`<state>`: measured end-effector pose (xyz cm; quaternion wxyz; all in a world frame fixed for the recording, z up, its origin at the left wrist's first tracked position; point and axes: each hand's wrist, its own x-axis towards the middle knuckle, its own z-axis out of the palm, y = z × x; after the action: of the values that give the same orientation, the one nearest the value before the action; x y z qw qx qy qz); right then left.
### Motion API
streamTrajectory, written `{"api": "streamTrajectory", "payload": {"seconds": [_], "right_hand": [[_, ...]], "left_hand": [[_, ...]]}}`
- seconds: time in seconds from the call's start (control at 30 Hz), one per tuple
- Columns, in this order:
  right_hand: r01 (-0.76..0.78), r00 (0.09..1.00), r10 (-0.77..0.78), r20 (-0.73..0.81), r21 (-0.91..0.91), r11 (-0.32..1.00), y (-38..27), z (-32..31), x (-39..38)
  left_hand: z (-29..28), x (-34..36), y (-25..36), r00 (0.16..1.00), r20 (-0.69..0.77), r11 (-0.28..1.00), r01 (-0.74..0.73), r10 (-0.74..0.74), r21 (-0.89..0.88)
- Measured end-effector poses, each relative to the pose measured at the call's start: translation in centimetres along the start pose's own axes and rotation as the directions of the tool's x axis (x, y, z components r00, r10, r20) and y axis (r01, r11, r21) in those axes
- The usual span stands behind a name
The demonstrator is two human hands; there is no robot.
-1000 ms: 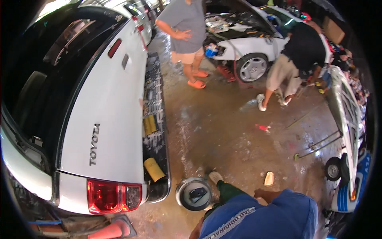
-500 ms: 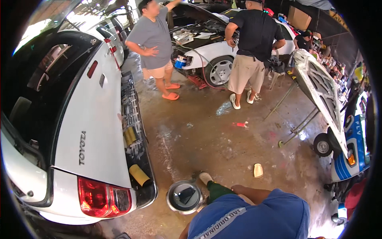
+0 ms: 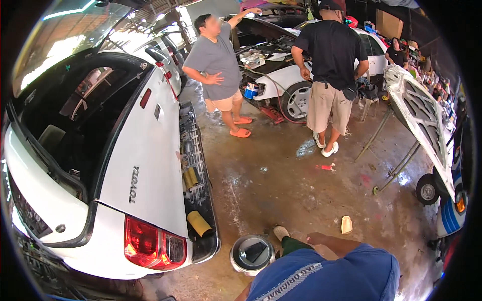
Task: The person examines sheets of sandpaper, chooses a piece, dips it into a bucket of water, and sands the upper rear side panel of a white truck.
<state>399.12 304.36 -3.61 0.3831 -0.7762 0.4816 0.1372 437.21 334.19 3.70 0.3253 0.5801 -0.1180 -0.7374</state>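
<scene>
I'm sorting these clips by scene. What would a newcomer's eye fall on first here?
The white pickup truck fills the left side, its red tail light bright at the bottom and its rear bumper step carrying yellowish sanding blocks. Two people in sandals stand on the wet concrete floor at the top beside a white car. A round metal tin sits low, centre.

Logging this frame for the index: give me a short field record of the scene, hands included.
setting: car workshop, wet concrete floor
left: white pickup, rear bumper stripped
near wearer: round metal tin, blue-shirted person crouched
wearer's hands: not in view
others: person in grey shirt, person in black shirt, both standing by a white car
right: white bonnet panel on stand
</scene>
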Motion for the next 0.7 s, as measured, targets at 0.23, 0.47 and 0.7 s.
{"api": "streamTrajectory", "payload": {"seconds": [0.23, 0.47, 0.7], "right_hand": [[-0.279, 0.959, 0.171, 0.226, 0.636, 0.720, -7.4, -3.6, -1.3], [0.038, 0.999, -0.040, 0.009, 0.169, 0.985, -9.9, -0.4, 1.0], [0.123, 0.990, -0.124, -0.061, -0.016, 0.992, -7.9, 1.5, 2.9]], "left_hand": [[-0.6, -5.4, 5.8, 0.998, 0.056, 0.999, 0.039, -0.039, 0.016], [0.4, -0.9, 5.7, 0.980, 0.015, 0.962, 0.194, -0.201, 0.190], [-1.3, 2.9, -1.1, 0.918, 0.378, 0.883, 0.272, -0.119, -0.383]]}}
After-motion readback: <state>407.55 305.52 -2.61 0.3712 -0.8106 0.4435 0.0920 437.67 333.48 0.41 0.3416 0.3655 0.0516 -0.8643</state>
